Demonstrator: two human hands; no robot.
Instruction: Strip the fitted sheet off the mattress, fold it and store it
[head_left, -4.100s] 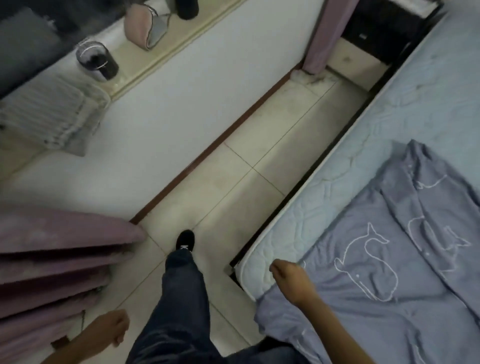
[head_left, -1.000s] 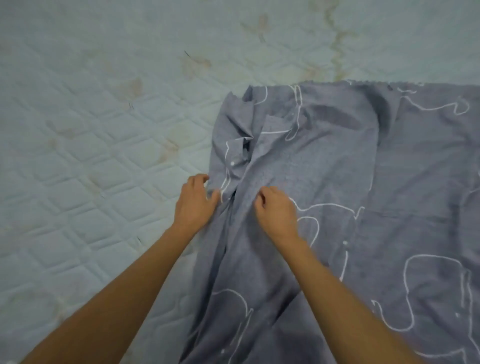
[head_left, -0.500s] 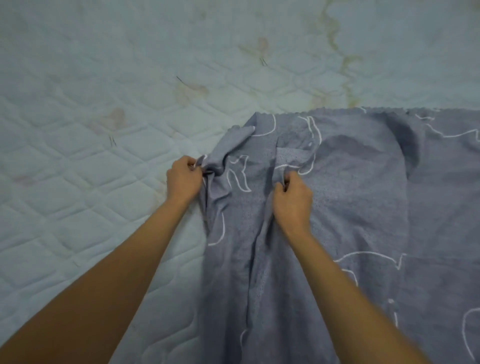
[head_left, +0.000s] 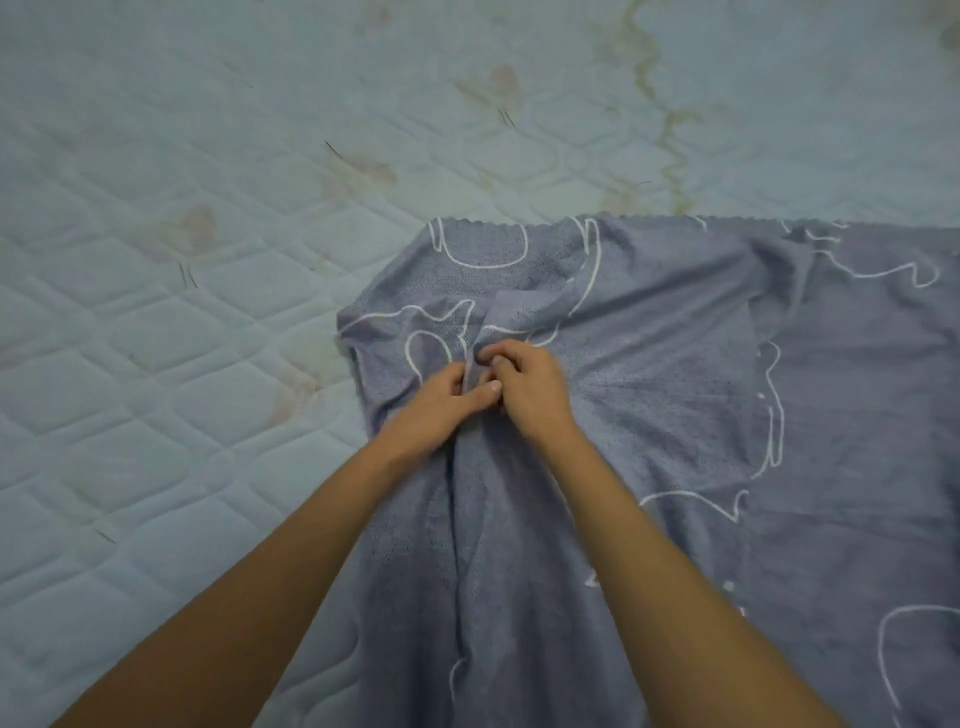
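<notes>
So the fitted sheet (head_left: 675, 389) is laid loose on the stained mattress (head_left: 208, 364), and 1 bunched fold near its corner is pinched in the grip of left hand (head_left: 441, 408) and right hand (head_left: 530, 389), pressed together.

Both hands meet over the grey-blue sheet (head_left: 675, 395), which lies spread and rumpled on the bare mattress (head_left: 171, 374). The left hand (head_left: 436, 413) and right hand (head_left: 532, 392) touch each other, fingers (head_left: 491, 358) curled, pinching a raised fold of cloth between them. White outline drawings run across the sheet. Brownish stains (head_left: 363, 174) mark the pale quilted mattress beyond its scalloped edge.
</notes>
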